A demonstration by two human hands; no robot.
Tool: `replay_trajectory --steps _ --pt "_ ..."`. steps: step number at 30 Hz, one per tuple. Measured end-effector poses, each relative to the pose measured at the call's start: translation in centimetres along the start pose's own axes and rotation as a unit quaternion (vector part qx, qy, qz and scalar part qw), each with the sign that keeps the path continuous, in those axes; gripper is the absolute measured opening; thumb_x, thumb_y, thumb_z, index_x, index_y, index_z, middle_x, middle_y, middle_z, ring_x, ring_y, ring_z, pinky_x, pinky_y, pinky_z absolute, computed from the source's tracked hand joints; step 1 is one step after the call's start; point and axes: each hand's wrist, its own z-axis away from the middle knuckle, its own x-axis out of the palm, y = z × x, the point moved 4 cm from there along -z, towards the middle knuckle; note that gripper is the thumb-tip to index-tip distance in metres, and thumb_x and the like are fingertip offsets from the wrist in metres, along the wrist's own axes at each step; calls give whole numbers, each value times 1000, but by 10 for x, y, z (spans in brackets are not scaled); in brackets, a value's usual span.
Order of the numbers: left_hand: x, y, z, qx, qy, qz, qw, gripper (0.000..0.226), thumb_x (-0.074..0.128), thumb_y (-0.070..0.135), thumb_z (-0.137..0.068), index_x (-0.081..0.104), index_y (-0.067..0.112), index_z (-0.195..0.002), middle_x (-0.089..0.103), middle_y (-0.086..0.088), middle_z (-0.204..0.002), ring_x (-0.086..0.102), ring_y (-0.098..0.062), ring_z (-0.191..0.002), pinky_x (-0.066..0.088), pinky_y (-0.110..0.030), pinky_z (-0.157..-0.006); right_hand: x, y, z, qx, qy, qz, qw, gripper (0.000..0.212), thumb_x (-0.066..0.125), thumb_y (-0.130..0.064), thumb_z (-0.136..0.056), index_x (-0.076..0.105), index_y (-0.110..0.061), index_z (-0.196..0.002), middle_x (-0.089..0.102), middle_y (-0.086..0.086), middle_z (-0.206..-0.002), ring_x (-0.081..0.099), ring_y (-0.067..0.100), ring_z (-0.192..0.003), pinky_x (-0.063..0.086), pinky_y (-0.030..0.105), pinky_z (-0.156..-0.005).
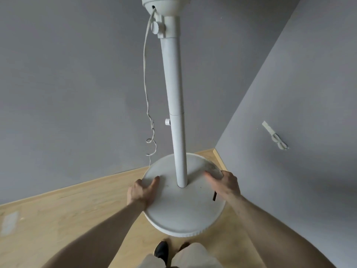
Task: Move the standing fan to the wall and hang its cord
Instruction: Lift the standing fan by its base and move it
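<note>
2 grey walls (77, 84) meet in a corner above 1 pale wood floor (63, 207). 1 white standing fan (174, 93) stands in that corner, its round base (183, 213) on the floor close to both walls, its pole upright. 1 white cord (146, 78) leaves the motor housing at the top and hangs down the left of the pole, curling in loops just above the base. 2 hands grip the base rim: the left hand (140, 192) curls over the left edge, thumb laid on top; the right hand (224, 182) clamps the right edge, slightly blurred. 1 white hook-like fitting (274, 136) sits on the right wall, possibly with a loop on it. 1 dark shoe (161, 249) shows below. No writing is legible.
</note>
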Motion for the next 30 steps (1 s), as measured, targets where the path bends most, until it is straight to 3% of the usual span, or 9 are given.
replay_trajectory --steps 4,9,22,30 --pt "14 23 -14 -4 8 4 1000 81 45 81 -63 66 12 -101 71 -11 -102 64 -32 -99 47 -35 -79 -10 -5 -32 -9 -6 13 1000 54 66 -75 -72 66 -22 -78 69 -4 -74 65 11 -69 53 25 -59" --pt "41 45 -25 -33 14 16 999 80 45 81 -63 65 13 -101 70 -13 -105 63 -32 -104 48 -36 -81 -25 -2 -79 -18 -23 25 999 54 65 -75 -71 67 -23 -82 70 -4 -78 65 12 -71 46 24 -54" --pt "153 104 -23 -127 73 82 986 74 48 80 -63 61 14 -94 64 -8 -91 61 -32 -96 46 -36 -78 -64 32 -230 -88 -89 65 990 57 65 -76 -68 69 -22 -85 71 -3 -81 68 21 -80 56 30 -71" --pt "202 101 -44 -160 83 88 980 61 58 75 -79 58 14 -91 66 -10 -92 61 -32 -92 45 -36 -75 -54 49 -279 -97 -124 61 986 45 71 -69 -72 68 -25 -83 71 -5 -81 67 15 -78 53 30 -68"
